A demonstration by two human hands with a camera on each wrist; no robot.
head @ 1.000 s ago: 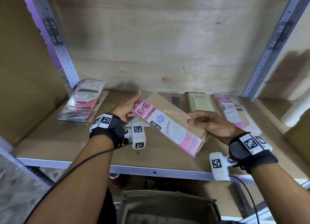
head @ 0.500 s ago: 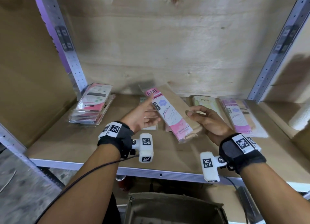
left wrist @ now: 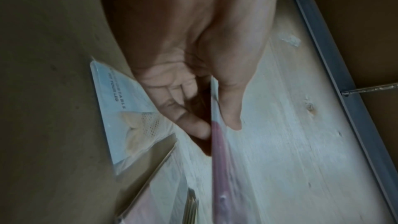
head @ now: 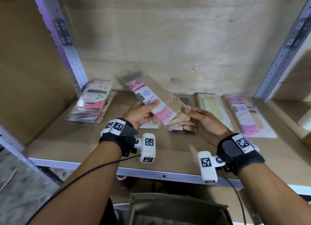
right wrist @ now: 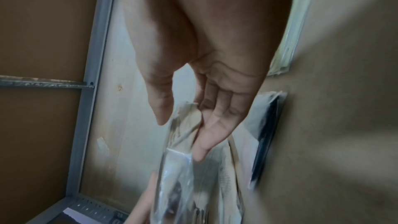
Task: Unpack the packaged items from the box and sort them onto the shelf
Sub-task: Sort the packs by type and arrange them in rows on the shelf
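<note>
Over the wooden shelf [head: 67, 145], both hands hold a flat pink-and-tan plastic stocking packet [head: 156, 103], now tilted more upright than a second ago. The left hand [head: 139, 114] pinches its edge; the right hand [head: 204, 122] grips its lower corner, likely about to place it.

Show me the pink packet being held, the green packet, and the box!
pink packet [head: 143, 93]: head view, pink top label.
green packet [head: 212, 106]: head view, pale green front.
box [head: 176, 208]: head view, near rim.
</note>
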